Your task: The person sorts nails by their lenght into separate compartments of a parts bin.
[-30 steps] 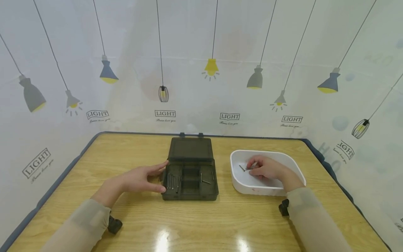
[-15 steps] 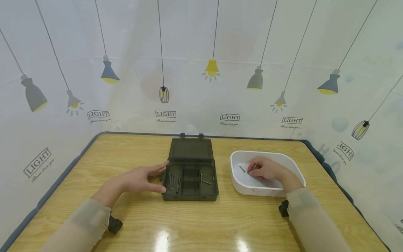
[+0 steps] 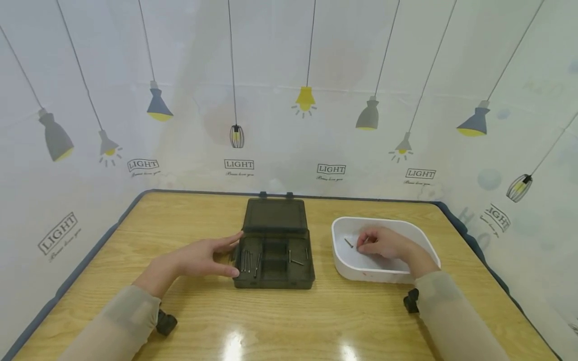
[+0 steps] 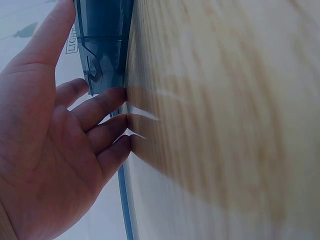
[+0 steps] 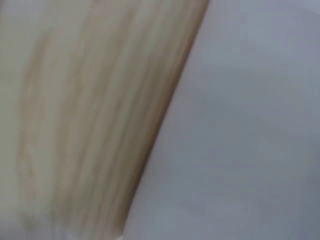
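A dark translucent compartment box (image 3: pixel 274 281) sits on the table with its lid raised. Several long thin metal screws (image 3: pixel 246 261) lie in its left compartment, and a few shorter ones (image 3: pixel 295 261) in the right. My left hand (image 3: pixel 198 258) rests at the box's left side, thumb by the near corner; in the left wrist view its relaxed fingers (image 4: pixel 105 110) touch the table beside the box. Inside the white bin (image 3: pixel 361 273), my right hand (image 3: pixel 384 243) pinches a small screw, mostly hidden by the fingers. Another screw (image 3: pixel 349 242) lies on the bin floor to its left.
The wooden table (image 3: pixel 289 321) has a dark blue border along the wall sheet (image 3: pixel 271 150), which is printed with lamps. The box's lid (image 3: pixel 275 214) leans back toward that wall. Only the bin's blurred pale wall (image 5: pixel 225 140) and wood show in the right wrist view.
My right fingers have drawn together around the small screw that lay at their tips and shifted slightly right. The left hand and the box stay put.
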`<state>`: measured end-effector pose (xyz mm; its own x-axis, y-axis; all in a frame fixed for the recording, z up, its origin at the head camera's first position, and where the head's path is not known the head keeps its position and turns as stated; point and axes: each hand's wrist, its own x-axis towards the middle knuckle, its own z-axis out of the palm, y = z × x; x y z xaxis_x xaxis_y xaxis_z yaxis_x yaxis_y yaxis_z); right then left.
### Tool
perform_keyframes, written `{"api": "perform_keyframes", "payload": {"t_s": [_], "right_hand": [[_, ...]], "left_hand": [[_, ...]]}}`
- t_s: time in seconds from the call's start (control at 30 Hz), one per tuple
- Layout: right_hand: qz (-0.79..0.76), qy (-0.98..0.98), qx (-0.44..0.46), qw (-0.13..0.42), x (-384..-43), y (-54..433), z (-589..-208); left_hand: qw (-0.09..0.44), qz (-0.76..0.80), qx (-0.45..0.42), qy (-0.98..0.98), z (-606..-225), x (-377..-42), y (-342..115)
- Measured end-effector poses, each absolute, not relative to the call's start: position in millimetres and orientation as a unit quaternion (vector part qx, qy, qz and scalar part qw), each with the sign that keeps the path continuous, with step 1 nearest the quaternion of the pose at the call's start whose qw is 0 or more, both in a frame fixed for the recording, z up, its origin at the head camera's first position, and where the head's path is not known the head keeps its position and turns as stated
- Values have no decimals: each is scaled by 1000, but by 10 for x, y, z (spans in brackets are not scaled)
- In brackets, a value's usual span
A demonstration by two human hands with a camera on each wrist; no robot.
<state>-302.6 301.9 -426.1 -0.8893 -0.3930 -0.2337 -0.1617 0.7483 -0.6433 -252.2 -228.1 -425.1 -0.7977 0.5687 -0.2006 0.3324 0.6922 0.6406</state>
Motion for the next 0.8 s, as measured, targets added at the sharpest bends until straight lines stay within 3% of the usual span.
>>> {"api": "perform_keyframes", "payload": {"t_s": [0.4, 0.8], "right_hand": [[-363, 906, -149, 159, -2934, 2968, -4053], [-418, 877, -210, 113, -2851, 2650, -3937]], "left_hand": [[199, 306, 250, 897, -4224, -2503, -2269], [199, 305, 249, 897, -4235, -2508, -2264]]}}
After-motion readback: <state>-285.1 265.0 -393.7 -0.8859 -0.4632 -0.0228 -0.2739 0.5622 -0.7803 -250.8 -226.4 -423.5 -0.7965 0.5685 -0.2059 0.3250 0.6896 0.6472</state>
